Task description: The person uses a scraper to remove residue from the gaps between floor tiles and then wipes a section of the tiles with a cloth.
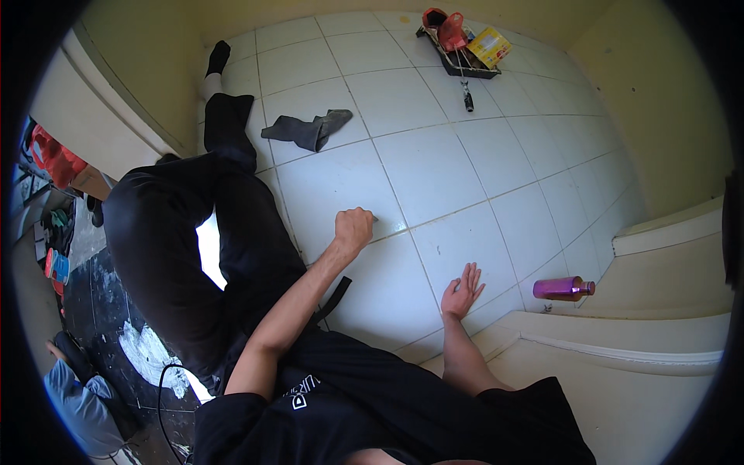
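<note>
My left hand (354,229) is closed in a fist just above the white tile floor (442,170), near a grout line. A small grey tip pokes out past its knuckles. The rest of what it holds is hidden, so I cannot make out its kind. My right hand (463,291) rests on the tiles with fingers stretched out, holding nothing. To its right a shiny purple bottle (559,289) lies on its side. Beyond my left hand a crumpled dark grey cloth (308,129) lies on the floor.
At the far side stands a black tray (474,72) holding red items and a yellow box (489,48). A black-handled metal tool (467,99) leans out of it. My bent legs (167,256) fill the left. Pale door frames flank the floor; another person (81,403) is at lower left.
</note>
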`<state>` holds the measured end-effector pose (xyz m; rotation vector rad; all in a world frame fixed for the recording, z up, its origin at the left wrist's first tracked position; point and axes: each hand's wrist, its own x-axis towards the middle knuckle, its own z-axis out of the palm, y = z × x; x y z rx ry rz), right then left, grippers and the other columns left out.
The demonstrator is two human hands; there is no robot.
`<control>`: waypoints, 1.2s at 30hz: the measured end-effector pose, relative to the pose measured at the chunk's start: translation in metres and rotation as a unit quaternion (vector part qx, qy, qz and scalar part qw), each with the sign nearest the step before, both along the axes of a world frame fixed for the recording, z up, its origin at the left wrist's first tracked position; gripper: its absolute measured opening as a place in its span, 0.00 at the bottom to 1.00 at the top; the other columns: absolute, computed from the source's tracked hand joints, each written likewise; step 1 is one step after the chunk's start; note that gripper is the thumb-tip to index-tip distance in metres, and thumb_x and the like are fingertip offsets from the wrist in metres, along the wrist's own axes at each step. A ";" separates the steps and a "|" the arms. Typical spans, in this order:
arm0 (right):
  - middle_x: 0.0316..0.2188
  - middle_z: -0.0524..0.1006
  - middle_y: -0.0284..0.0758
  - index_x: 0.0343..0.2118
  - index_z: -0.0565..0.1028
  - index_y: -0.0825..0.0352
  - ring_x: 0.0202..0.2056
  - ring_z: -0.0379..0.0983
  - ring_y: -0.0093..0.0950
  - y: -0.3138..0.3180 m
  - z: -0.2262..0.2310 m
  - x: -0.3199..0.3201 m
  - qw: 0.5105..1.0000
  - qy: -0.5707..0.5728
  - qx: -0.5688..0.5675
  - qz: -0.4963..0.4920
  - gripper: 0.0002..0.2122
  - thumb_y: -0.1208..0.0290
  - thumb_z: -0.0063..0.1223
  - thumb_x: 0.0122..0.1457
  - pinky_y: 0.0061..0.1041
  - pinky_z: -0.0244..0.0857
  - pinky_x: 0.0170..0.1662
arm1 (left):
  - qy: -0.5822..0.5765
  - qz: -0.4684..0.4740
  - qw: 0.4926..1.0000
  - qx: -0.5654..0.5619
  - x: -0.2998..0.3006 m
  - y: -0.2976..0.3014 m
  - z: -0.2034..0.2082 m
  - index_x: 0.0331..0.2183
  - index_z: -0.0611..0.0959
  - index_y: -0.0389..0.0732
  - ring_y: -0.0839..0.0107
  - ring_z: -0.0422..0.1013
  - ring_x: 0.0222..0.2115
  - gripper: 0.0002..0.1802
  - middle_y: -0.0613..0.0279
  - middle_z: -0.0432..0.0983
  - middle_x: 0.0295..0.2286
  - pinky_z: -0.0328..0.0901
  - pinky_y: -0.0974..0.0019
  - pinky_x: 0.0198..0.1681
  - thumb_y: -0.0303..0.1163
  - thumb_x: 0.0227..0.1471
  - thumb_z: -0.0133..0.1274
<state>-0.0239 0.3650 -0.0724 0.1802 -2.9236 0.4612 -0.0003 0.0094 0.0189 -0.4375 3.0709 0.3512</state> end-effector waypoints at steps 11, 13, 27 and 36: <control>0.72 0.59 0.32 0.69 0.64 0.61 0.74 0.49 0.35 0.001 -0.001 0.000 1.000 0.005 0.007 0.002 0.28 0.72 0.42 0.63 0.51 0.33 0.75 | -0.021 0.008 0.999 -0.045 0.000 0.006 0.004 0.22 0.87 0.48 0.64 0.83 0.26 0.09 0.59 0.85 0.24 0.73 0.64 0.28 0.29 0.52 0.56; 0.72 0.60 0.32 0.69 0.64 0.61 0.74 0.49 0.35 0.001 -0.002 -0.001 1.000 0.006 0.011 0.000 0.28 0.71 0.42 0.63 0.51 0.33 0.75 | 0.001 0.016 0.999 -0.048 0.001 0.006 0.003 0.22 0.87 0.48 0.64 0.83 0.26 0.09 0.59 0.85 0.23 0.73 0.64 0.28 0.28 0.52 0.56; 0.73 0.59 0.32 0.69 0.64 0.61 0.74 0.49 0.34 0.000 0.000 -0.001 1.000 0.009 0.015 0.001 0.28 0.73 0.43 0.63 0.50 0.33 0.75 | -0.019 0.009 0.999 -0.024 0.000 -0.007 -0.004 0.29 0.87 0.43 0.55 0.83 0.27 0.06 0.53 0.84 0.24 0.75 0.55 0.30 0.33 0.52 0.58; 0.73 0.59 0.31 0.69 0.63 0.59 0.74 0.49 0.32 0.001 -0.001 -0.001 1.000 0.010 0.024 -0.006 0.28 0.73 0.42 0.64 0.49 0.34 0.76 | -0.007 0.007 0.999 -0.035 0.002 -0.007 -0.008 0.29 0.87 0.44 0.58 0.83 0.26 0.06 0.55 0.84 0.24 0.74 0.57 0.29 0.28 0.51 0.56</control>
